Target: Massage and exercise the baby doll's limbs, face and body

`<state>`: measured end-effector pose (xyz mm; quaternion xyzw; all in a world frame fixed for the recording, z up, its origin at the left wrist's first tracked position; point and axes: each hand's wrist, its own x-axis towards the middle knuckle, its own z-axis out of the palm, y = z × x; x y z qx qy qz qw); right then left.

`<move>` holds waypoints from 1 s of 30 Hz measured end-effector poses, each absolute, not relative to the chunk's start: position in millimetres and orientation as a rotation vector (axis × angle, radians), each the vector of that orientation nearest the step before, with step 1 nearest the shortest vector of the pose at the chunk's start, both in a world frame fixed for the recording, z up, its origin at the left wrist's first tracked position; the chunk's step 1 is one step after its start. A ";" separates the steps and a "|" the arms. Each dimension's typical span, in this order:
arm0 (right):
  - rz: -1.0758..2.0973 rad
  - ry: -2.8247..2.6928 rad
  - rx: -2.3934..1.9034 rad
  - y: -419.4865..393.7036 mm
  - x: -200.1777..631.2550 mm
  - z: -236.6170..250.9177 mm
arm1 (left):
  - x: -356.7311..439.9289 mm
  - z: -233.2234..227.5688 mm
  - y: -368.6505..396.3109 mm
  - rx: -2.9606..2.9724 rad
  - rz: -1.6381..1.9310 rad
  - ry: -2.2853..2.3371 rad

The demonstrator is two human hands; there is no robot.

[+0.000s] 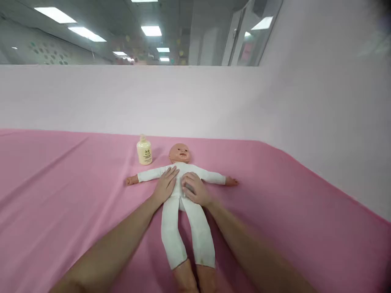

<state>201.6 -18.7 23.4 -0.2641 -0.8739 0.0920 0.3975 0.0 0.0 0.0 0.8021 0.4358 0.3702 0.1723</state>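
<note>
A baby doll (183,228) in a white bodysuit lies on its back on a pink sheet (61,195), arms spread wide, head toward the wall. My left hand (166,185) rests flat on the doll's chest and side, fingers together and stretched out. My right hand (195,189) lies on the doll's belly with the fingers curled down against the white cloth. Both hands sit side by side on the torso. Neither hand holds anything.
A small cream-coloured pump bottle (144,150) stands upright on the sheet just left of the doll's head. A pale pink wall (214,101) runs behind the surface and along the right side.
</note>
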 end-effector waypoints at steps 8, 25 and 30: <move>0.240 -2.110 -0.876 -12.4 205.7 16.1 | 3.1 12.0 -8.9 2.472 1.009 0.926; 0.329 -1.885 -1.178 -2.2 197.7 10.4 | -0.4 11.8 -4.8 2.296 1.082 1.021; 0.257 -1.810 -1.131 -5.7 196.9 15.0 | -2.1 9.4 -2.7 2.136 1.139 1.147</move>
